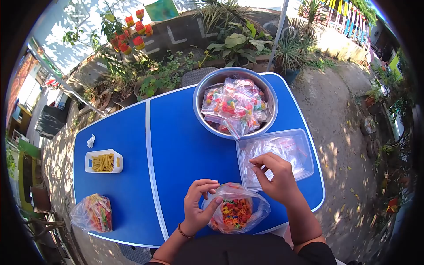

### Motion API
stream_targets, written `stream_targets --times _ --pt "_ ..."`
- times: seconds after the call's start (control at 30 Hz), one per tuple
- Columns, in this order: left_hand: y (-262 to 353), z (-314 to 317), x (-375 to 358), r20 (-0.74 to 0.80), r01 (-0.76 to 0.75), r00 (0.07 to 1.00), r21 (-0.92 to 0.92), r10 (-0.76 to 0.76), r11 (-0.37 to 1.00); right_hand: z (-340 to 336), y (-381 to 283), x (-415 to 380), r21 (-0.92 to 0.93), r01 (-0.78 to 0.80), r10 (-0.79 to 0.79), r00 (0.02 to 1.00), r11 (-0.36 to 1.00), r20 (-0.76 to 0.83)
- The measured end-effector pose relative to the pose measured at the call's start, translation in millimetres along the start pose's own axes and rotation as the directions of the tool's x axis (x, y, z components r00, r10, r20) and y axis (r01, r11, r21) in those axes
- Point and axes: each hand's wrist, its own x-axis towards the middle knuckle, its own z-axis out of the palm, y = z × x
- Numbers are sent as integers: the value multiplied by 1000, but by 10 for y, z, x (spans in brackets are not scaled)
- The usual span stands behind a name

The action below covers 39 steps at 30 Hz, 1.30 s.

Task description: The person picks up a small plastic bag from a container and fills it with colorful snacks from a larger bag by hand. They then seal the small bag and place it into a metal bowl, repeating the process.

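When viewed from the head camera, noted the left hand (198,207) at bottom center of the frame, palm inward, fingers (205,182) loosely bent, and a visible gap between thumb and forefinger. Observed nothing distinct in its grasp. Noted a bracelet (184,232) on the same wrist. Found an open clear bag (261,216) of small multicolored pieces (236,213) just beside and partly behind that hand; contact not determinable.

Recorded the right hand (280,176) right of center, above the near part of a clear plastic box (310,154), with thumb and forefinger nearly together. Cannot tell whether pinching anything thin and clear. Found thin clear packets (287,148) inside the box.

Noted a metal bowl (198,112) at upper center, heaped with filled packets (232,104), next to the far edge of the box. Listed on the left side of the frame, on the same blue table (190,137): a crumpled white scrap (91,141), a white tray (118,163) of yellowish short pieces (103,163) and, at lower left near the edge, a filled plastic bag (98,213). Noted plants (238,42) beyond, along a wall (179,37).
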Motion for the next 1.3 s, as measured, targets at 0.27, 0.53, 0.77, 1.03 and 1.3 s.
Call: stream_targets --times 0.27,0.53,0.77,1.03,1.3 --pt "111 76 -182 18 -55 998 -20 56 998 69 68 -509 -125 -66 55 994 990 -91" --pt "227 93 -298 24 -72 997 -29 73 997 182 371 -534 -629 -60 32 998 775 -56" --pt "257 96 -335 29 -60 998 -34 61 998 271 416 -556 -610 -82 45 996 788 -76" --pt "269 177 -279 113 -43 993 -21 45 999 234 344 -447 -199 25 -114 885 980 -452" --pt "269 329 -136 171 -72 982 -29 76 997 74 227 -505 -508 128 -320 895 852 -310"
